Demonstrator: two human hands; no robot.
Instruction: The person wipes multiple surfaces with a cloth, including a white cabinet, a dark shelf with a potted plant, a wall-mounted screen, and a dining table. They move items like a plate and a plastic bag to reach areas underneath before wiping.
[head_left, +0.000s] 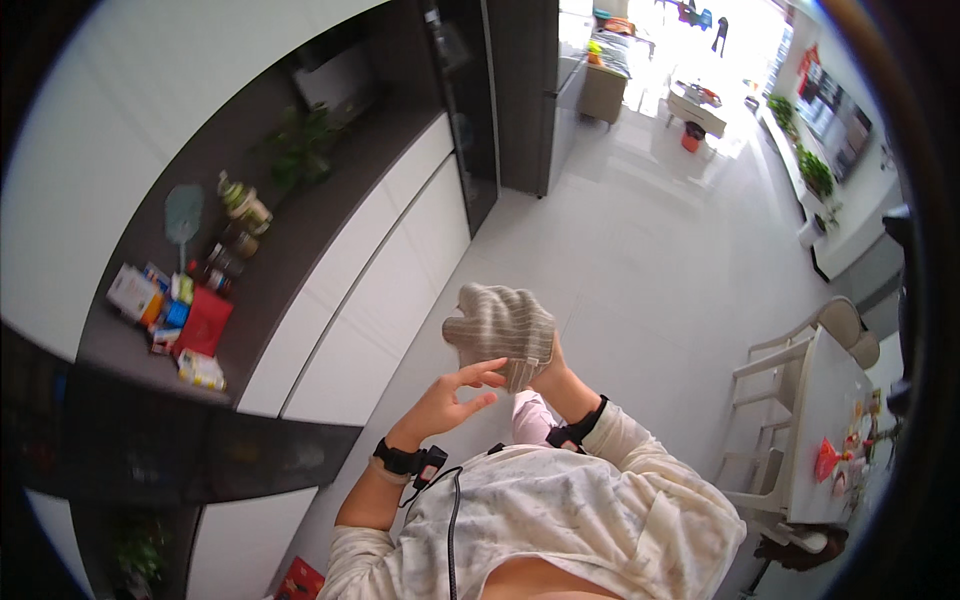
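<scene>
A bunched piece of beige-and-white striped knitted fabric (499, 326) is held up in front of my body, above the floor. It has rounded, lumpy folds and a small pale tag near its lower right edge; its exact kind is unclear. My right hand (553, 367) grips it from the right, and most of those fingers are hidden behind the cloth. On the other side, my left hand (450, 401) has its fingers apart and holds nothing. Its fingertips reach the fabric's lower edge, but whether they touch it cannot be told.
On my left runs a white cabinet (375, 277) with a dark recessed counter (277, 285) bearing boxes, jars and a fly swatter (184, 214). A refrigerator (566, 112) stands beyond. Chairs (780, 375) and a white table (817, 420) are on my right. Pale tiled floor (622, 277) stretches ahead.
</scene>
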